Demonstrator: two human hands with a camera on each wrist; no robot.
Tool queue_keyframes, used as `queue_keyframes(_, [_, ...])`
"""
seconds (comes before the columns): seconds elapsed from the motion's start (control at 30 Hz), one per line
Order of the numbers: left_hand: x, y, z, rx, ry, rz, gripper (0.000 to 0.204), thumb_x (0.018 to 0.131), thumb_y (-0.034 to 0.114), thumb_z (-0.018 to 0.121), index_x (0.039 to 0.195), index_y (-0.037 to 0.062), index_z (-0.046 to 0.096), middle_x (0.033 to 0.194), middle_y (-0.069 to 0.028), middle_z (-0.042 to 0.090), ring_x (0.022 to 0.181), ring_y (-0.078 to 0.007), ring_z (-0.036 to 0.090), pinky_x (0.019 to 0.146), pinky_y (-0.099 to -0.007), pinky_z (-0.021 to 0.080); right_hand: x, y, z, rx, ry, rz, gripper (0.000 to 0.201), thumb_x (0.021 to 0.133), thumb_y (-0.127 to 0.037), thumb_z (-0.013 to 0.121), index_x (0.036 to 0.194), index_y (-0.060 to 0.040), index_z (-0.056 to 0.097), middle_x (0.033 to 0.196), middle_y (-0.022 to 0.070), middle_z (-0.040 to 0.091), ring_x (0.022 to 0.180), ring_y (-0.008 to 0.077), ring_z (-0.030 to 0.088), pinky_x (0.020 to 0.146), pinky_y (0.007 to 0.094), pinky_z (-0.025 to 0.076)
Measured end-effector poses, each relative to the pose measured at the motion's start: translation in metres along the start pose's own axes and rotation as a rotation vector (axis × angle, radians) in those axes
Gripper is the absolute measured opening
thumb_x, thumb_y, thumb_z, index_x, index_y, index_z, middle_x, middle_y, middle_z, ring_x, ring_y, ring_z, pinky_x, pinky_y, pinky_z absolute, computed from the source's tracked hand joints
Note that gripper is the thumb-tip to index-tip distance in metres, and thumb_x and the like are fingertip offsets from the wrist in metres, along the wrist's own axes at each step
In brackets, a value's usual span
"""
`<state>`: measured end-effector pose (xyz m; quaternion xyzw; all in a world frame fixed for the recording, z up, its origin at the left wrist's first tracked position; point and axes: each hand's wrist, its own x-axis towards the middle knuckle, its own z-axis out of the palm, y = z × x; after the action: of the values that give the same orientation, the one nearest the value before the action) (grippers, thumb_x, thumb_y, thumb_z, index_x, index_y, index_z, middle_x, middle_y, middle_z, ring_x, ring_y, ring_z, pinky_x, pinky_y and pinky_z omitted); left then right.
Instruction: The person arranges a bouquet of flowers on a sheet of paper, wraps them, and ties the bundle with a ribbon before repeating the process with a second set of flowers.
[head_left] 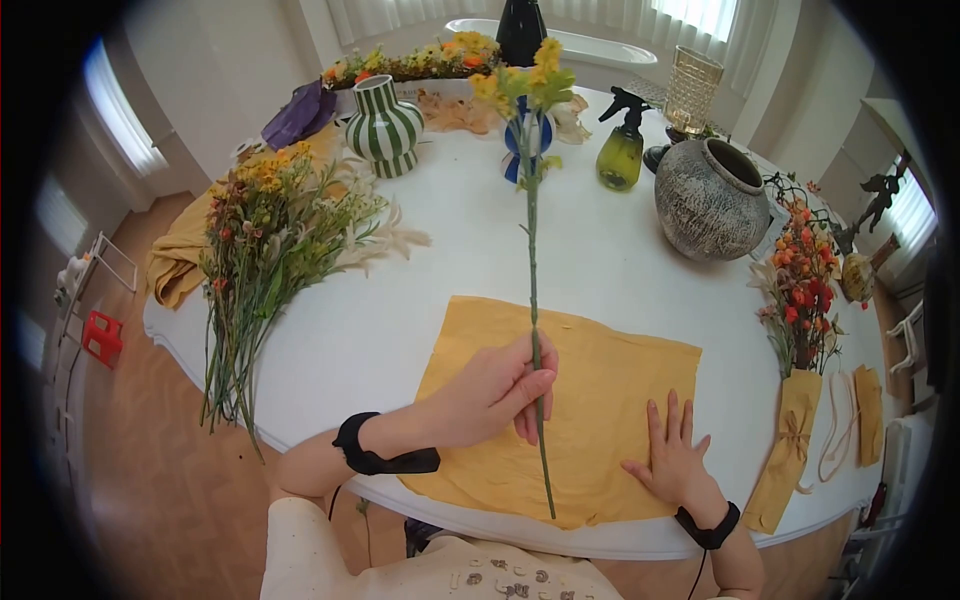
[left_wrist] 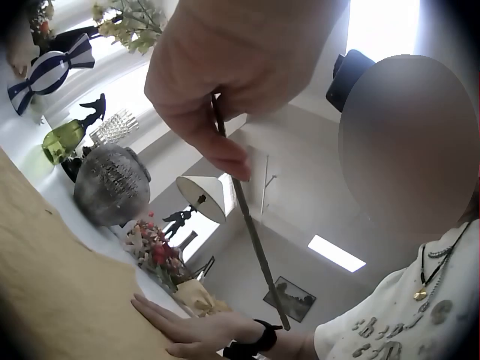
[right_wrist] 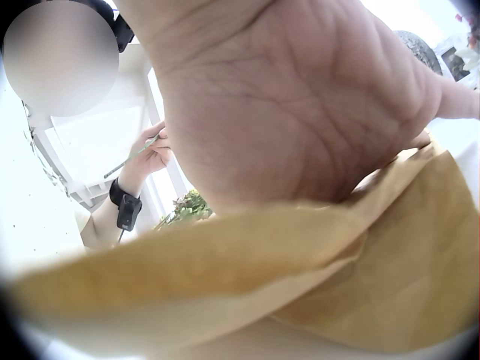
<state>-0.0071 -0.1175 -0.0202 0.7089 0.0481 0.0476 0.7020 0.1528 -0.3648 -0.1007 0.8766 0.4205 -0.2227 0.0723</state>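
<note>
My left hand (head_left: 495, 390) pinches the green stem (head_left: 534, 270) of a long artificial flower between thumb and fingers. Yellow blooms (head_left: 525, 82) top the stem, and its bare lower end hangs over a sheet of mustard-yellow wrapping paper (head_left: 600, 370). In the left wrist view the stem's lower part (left_wrist: 255, 240) slants down below the fingers. My right hand (head_left: 677, 462) lies with spread fingers on the paper's right side. Seen from the right wrist, the paper's near edge (right_wrist: 187, 255) bends up under the palm (right_wrist: 300, 112).
Loose flowers (head_left: 285, 240) lie at the left. Behind stand a green-striped vase (head_left: 385, 128), a blue-and-white vase (head_left: 527, 145), a green spray bottle (head_left: 622, 155) and a grey pot (head_left: 705, 205). To the right lie a wrapped red bouquet (head_left: 797, 430) and a ribbon (head_left: 838, 425).
</note>
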Motion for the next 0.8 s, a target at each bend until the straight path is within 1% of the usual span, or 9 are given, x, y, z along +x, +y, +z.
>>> queue_keyframes(0.1, [0.023, -0.011, 0.023, 0.219, -0.136, 0.004, 0.012, 0.094, 0.013, 0.038, 0.089, 0.0023, 0.036, 0.067, -0.0074, 0.056, 0.055, -0.014, 0.061, 0.048, -0.0228, 0.049, 0.0, 0.0, 0.0, -0.001, 0.008, 0.0, 0.093, 0.074, -0.061, 0.052, 0.141, -0.0105, 0.01, 0.145, 0.0207, -0.002, 0.131, 0.0456, -0.002, 0.084, 0.0738, 0.023])
queue_keyframes(0.23, [0.055, -0.017, 0.033, 0.24, -0.163, -0.005, 0.011, 0.093, 0.011, 0.039, 0.088, 0.0017, 0.037, 0.068, -0.0088, 0.057, 0.057, -0.0142, 0.062, 0.049, -0.0237, 0.05, 0.0, 0.001, 0.002, 0.001, 0.025, -0.018, 0.093, 0.074, -0.061, 0.051, 0.141, -0.0104, 0.011, 0.145, 0.0209, -0.001, 0.131, 0.046, -0.001, 0.082, 0.0741, 0.024])
queue_keyframes(0.33, [0.067, -0.025, 0.033, 0.219, -0.155, -0.111, 0.011, 0.093, 0.011, 0.039, 0.089, 0.0015, 0.038, 0.07, -0.0105, 0.059, 0.059, -0.016, 0.064, 0.05, -0.0235, 0.051, 0.001, 0.002, 0.007, -0.04, 0.048, -0.019, 0.093, 0.075, -0.062, 0.051, 0.141, -0.0105, 0.011, 0.144, 0.0211, -0.001, 0.131, 0.0464, 0.0, 0.082, 0.0742, 0.024])
queue_keyframes(0.4, [0.069, -0.041, 0.032, 0.011, -0.146, -0.26, 0.011, 0.093, 0.012, 0.039, 0.089, 0.0012, 0.039, 0.073, -0.0117, 0.06, 0.062, -0.0178, 0.065, 0.051, -0.0235, 0.052, 0.001, 0.002, 0.006, -0.044, 0.052, -0.019, 0.092, 0.075, -0.062, 0.05, 0.141, -0.0106, 0.011, 0.144, 0.0212, -0.001, 0.131, 0.0465, 0.0, 0.082, 0.0743, 0.024])
queue_keyframes(0.5, [0.073, -0.083, 0.031, -0.183, -0.08, -0.322, 0.014, 0.093, 0.011, 0.038, 0.089, -0.0017, 0.039, 0.071, -0.0146, 0.06, 0.057, -0.0206, 0.064, 0.048, -0.0255, 0.052, 0.0, 0.003, 0.007, -0.039, 0.05, -0.02, 0.092, 0.075, -0.062, 0.05, 0.141, -0.0107, 0.011, 0.144, 0.0213, -0.001, 0.13, 0.0468, 0.0, 0.082, 0.0744, 0.023])
queue_keyframes(0.53, [0.072, -0.091, 0.029, -0.184, -0.085, -0.325, 0.014, 0.093, 0.011, 0.038, 0.089, -0.0017, 0.039, 0.071, -0.0146, 0.06, 0.057, -0.0206, 0.064, 0.048, -0.0255, 0.052, 0.0, 0.003, 0.006, -0.04, 0.049, -0.024, 0.092, 0.075, -0.062, 0.05, 0.141, -0.0107, 0.011, 0.144, 0.0214, -0.001, 0.13, 0.0469, 0.001, 0.082, 0.0744, 0.023])
queue_keyframes(0.6, [0.071, -0.106, 0.027, -0.147, -0.071, -0.495, 0.013, 0.093, 0.012, 0.04, 0.09, -0.0005, 0.04, 0.074, -0.0117, 0.061, 0.062, -0.0183, 0.064, 0.053, -0.0245, 0.053, 0.0, 0.002, 0.005, -0.033, 0.041, -0.021, 0.092, 0.075, -0.062, 0.05, 0.14, -0.0107, 0.011, 0.144, 0.0215, -0.001, 0.13, 0.0469, 0.001, 0.082, 0.0745, 0.023])
queue_keyframes(0.73, [0.071, -0.102, 0.029, -0.05, -0.067, -0.474, 0.015, 0.092, 0.012, 0.043, 0.089, -0.0025, 0.041, 0.071, -0.0118, 0.061, 0.062, -0.0175, 0.065, 0.055, -0.0246, 0.054, 0.0, 0.003, 0.006, -0.031, 0.041, -0.023, 0.091, 0.075, -0.062, 0.05, 0.14, -0.0106, 0.012, 0.144, 0.0219, -0.001, 0.13, 0.0468, 0.001, 0.082, 0.0746, 0.023])
queue_keyframes(0.8, [0.071, -0.095, 0.032, 0.156, 0.007, -0.386, 0.018, 0.089, 0.014, 0.05, 0.08, -0.0021, 0.048, 0.063, -0.0123, 0.059, 0.056, -0.0165, 0.063, 0.05, -0.0257, 0.051, 0.0, 0.003, 0.006, -0.031, 0.045, -0.028, 0.091, 0.075, -0.062, 0.05, 0.14, -0.0106, 0.011, 0.144, 0.022, 0.0, 0.13, 0.047, 0.001, 0.082, 0.0747, 0.023])
